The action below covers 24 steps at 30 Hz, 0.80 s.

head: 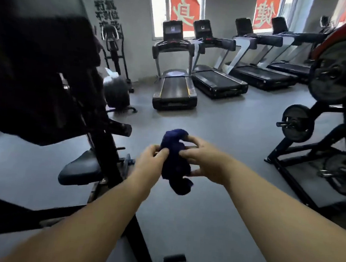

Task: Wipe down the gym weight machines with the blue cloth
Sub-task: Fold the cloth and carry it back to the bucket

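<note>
Left hand (153, 157) and right hand (205, 159) both gripped bunched blue cloth (175, 161) mid-air; weight machine (320, 112) stood far right

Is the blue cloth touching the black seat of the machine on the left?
Apart. The head view shows the blue cloth bunched between the left hand and right hand in mid-air, with grey floor visible between it and the black seat.

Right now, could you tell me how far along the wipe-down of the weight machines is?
Nothing shows as wiped. In hand: the left hand and right hand both grip the bunched blue cloth in mid-air, touching no machine. Left: the black machine with a padded seat on the left and the plate-loaded rack on the right.
</note>
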Motion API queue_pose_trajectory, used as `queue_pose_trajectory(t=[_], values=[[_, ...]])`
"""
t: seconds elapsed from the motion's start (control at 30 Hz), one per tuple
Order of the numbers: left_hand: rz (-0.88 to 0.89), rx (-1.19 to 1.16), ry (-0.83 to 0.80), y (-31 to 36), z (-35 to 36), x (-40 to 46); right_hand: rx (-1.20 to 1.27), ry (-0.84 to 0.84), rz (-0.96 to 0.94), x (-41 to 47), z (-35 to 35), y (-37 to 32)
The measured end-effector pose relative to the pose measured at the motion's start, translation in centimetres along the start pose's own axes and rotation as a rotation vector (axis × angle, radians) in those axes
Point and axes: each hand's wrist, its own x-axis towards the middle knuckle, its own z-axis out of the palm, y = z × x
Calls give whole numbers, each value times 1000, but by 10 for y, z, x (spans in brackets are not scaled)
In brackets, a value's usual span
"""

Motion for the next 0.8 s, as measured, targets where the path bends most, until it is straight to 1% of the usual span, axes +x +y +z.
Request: queue_pose_trajectory(t=[0.07, 0.17, 0.23, 0.3, 0.37, 0.4, 0.47, 0.5, 0.6, 0.67, 0.7, 0.73, 0.77, 0.8], values=[[0, 36, -61, 12, 36, 2, 7, 47, 51, -16, -43, 0], [76, 112, -110, 29, 85, 2, -73, 115, 92, -34, -94, 1], [131, 191, -156, 38, 109, 0, -281, 150, 34, -44, -121, -2], [176, 299, -223, 47, 128, 0, -427, 138, -83, -50, -141, -6], [213, 405, -265, 53, 140, 2, -428, 91, -124, -51, -156, -8], [244, 470, -269, 55, 142, 5, -431, 98, -126, -49, -161, -7], [300, 576, -274, 56, 141, 11, -470, 163, -124, -42, -169, -2], [299, 578, -289, 56, 139, 15, -503, 202, -130, -37, -173, 0], [196, 524, -347, 44, 135, 33, -619, 274, -135, -24, -181, 9], [136, 469, -355, 37, 133, 45, -671, 255, -116, -15, -191, 14], [92, 380, -371, 36, 133, 51, -656, 232, -92, -10, -196, 15], [39, 266, -385, 36, 134, 56, -588, 211, -55, -3, -203, 15], [-18, 130, -392, 37, 137, 62, -430, 172, 18, 4, -209, 15], [-82, -22, -367, 33, 141, 71, -179, 101, 115, 11, -214, 13]])
